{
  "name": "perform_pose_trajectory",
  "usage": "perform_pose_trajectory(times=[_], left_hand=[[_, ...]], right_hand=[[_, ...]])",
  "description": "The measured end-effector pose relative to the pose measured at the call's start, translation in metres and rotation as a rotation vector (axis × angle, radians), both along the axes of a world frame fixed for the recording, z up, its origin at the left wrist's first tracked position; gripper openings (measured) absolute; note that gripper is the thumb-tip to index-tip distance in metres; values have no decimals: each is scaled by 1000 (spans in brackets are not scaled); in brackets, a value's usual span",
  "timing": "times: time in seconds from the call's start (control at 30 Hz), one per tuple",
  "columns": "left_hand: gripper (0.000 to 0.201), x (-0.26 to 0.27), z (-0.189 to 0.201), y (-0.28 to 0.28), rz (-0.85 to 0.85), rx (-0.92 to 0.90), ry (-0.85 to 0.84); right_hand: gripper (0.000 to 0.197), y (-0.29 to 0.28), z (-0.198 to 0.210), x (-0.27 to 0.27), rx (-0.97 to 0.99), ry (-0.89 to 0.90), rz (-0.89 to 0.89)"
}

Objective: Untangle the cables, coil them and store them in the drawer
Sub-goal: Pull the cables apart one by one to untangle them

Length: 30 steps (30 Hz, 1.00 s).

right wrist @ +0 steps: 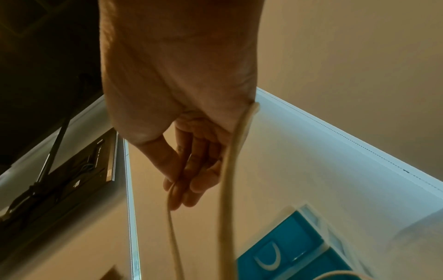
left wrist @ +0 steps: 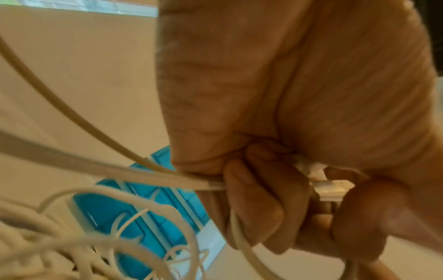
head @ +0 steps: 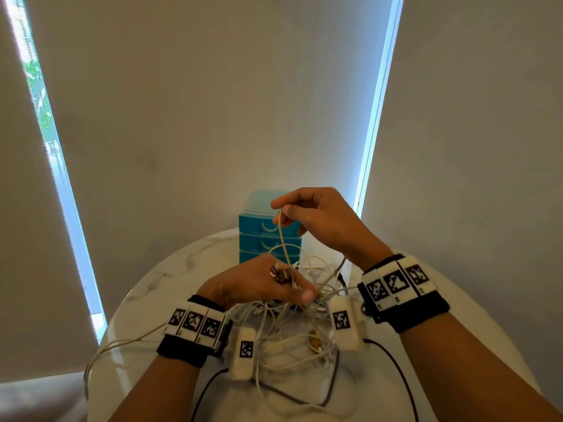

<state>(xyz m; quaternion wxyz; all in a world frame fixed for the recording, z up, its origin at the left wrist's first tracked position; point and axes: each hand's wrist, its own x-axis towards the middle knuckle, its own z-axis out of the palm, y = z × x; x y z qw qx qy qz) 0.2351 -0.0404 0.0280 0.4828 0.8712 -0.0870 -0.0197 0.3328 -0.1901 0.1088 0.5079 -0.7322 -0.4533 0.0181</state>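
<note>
Cables: thin, tangled | both hands pinch beige strand | marble table

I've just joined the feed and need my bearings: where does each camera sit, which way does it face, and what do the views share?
Head: worn on the head, looking forward and down at the round table, the cable tangle and the blue drawer unit; both forearms, left hand and right hand show.
Left wrist: looks along the left hand, which grips cables; loops and drawers lie beyond.
Right wrist: looks along the right hand, its fingers pinching the beige cable.
Shared: the drawer unit in all three views.
</note>
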Motion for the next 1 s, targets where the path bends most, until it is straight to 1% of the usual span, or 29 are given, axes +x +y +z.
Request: perform_pose_trajectory(times=[0.07,0.1,0.2,0.27,0.33,0.37,0.43,0.47,0.5,0.53,0.6,0.67,0.7,0.73,0.83,0.9,0.93,1.0], left_hand=[[21,4,-3,-9,-7,12,25],[18,5,-4,-12,9,19,10],[18,9,-9,-4,61,6,-137],[19,10,-10,0,220,-99,-260],[27,14,-11,4,421,-299,-330],[33,15,-12,6,476,-391,-354],[41,17,-13,8,517,-514,-404],[40,18,-13,10,528,-560,-430],[37,17,-12,12,539,-609,-447],[35,17,-11,15,538,-657,-461],[30,16,-9,19,492,-734,-498],[27,17,-7,22,440,-771,-522],[25,18,-6,24,423,-775,-531],[23,18,-6,24,408,-773,-539],[20,17,-4,21,403,-775,-555],[23,13,-1,18,438,-755,-532],[26,11,1,16,464,-712,-504],[30,8,1,12,493,-535,-410]], right_hand=[[19,3,0,-1,-68,-32,7],[19,3,-1,-1,-83,-39,8],[19,-2,1,1,-25,27,28],[24,-15,3,0,93,133,38],[24,-27,-2,-5,238,252,16],[23,-31,-10,-8,303,307,-24],[24,-30,-36,-10,376,363,-193],[28,-27,-52,-11,354,360,-301],[33,-23,-68,-11,301,362,-363],[36,-19,-81,-13,226,383,-342],[34,-10,-102,-19,60,423,-147],[22,-2,-114,-25,-88,344,-1],[16,1,-117,-25,-111,296,32],[16,2,-119,-24,-96,275,45],[18,1,-119,-19,70,344,-2],[20,-6,-118,-16,225,373,-67],[21,-9,-116,-15,318,377,-121],[22,-18,-110,-9,509,396,-215]])
